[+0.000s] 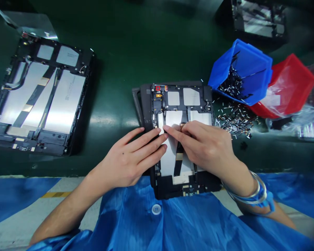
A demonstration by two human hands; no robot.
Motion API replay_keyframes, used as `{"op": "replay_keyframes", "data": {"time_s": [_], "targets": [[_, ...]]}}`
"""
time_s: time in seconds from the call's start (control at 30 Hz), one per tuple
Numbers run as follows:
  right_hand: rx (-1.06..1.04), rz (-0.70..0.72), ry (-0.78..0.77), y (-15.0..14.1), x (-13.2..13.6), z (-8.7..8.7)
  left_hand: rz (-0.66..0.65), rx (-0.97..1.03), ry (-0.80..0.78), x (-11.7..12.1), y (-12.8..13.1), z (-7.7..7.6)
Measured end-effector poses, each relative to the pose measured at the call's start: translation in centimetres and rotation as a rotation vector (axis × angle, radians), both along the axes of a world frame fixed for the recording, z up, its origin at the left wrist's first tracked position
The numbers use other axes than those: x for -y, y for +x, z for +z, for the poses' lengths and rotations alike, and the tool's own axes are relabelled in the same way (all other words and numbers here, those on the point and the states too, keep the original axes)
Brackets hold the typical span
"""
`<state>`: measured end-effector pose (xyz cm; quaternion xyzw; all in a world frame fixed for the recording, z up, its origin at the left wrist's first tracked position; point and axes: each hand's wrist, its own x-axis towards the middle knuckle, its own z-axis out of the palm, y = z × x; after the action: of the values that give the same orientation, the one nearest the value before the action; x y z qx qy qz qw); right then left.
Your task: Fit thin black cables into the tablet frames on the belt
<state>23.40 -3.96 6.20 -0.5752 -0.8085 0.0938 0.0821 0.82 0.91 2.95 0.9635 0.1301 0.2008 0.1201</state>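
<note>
An opened tablet (172,120) with silver battery packs and black ribbon cables lies in front of me, on top of another dark casing (146,104). My left hand (132,158) rests flat over its left edge, fingers stretched out and fingertips on the battery's side. Across the battery, my right hand (208,146) reaches in with its index finger extended to a thin dark cable near the left fingertips. Its other fingers curl inward over the central ribbon cable (180,157); whatever they hold, if anything, is hidden.
A second opened tablet (68,87) lies at left, with clear film (31,22) behind it. At right are a blue bin (253,69) of small dark parts, a loose pile (237,120) of them, and a red bin (295,83) with plastic bags. Another device (261,21) sits far right.
</note>
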Motion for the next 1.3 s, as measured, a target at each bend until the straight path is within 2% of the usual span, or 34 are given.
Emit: {"op": "replay_keyframes", "data": {"time_s": [0.17,0.33,0.43,0.53,0.63,0.7,0.73,0.83,0.97,1.03,1.13,1.23,1.3], "targets": [[0.052,0.012,0.058,-0.2,0.3,-0.2,0.008,0.020,-0.004,0.1,-0.1,-0.3],[0.136,-0.010,0.138,-0.7,-0.9,-0.6,0.007,0.026,0.004,0.1,0.0,-0.2],[0.173,-0.029,0.131,-0.7,-1.6,-0.2,0.025,0.020,-0.013,0.3,0.1,-0.1],[0.070,-0.070,0.139,0.2,-1.0,0.8,0.086,0.106,-0.118,1.2,0.1,-0.3],[-0.085,-0.250,0.223,2.0,1.2,1.3,0.331,0.270,-0.244,3.4,0.0,-0.8],[-0.140,-0.439,0.274,3.1,3.1,0.7,0.527,0.282,-0.326,5.4,0.0,-1.2],[-0.156,-0.519,0.272,3.5,3.9,0.3,0.585,0.252,-0.369,6.4,0.0,-1.4],[-0.250,-0.635,0.150,3.8,5.9,-1.3,0.591,0.170,-0.471,8.8,0.5,-1.4],[-0.506,-0.700,0.020,2.5,6.2,-1.8,0.581,0.191,-0.529,9.8,0.7,0.2],[-0.652,-0.675,-0.018,1.6,5.5,-1.2,0.632,0.209,-0.547,9.6,-0.1,1.3],[-0.857,-0.533,-0.061,1.0,3.7,-0.2,0.746,0.265,-0.674,8.1,-1.7,2.4],[-0.928,-0.419,-0.030,2.1,1.9,0.2,0.716,0.439,-0.944,4.2,-1.5,2.9],[-0.840,-0.455,0.093,4.0,1.1,0.1,0.680,0.653,-1.145,0.4,0.3,3.2]]}}
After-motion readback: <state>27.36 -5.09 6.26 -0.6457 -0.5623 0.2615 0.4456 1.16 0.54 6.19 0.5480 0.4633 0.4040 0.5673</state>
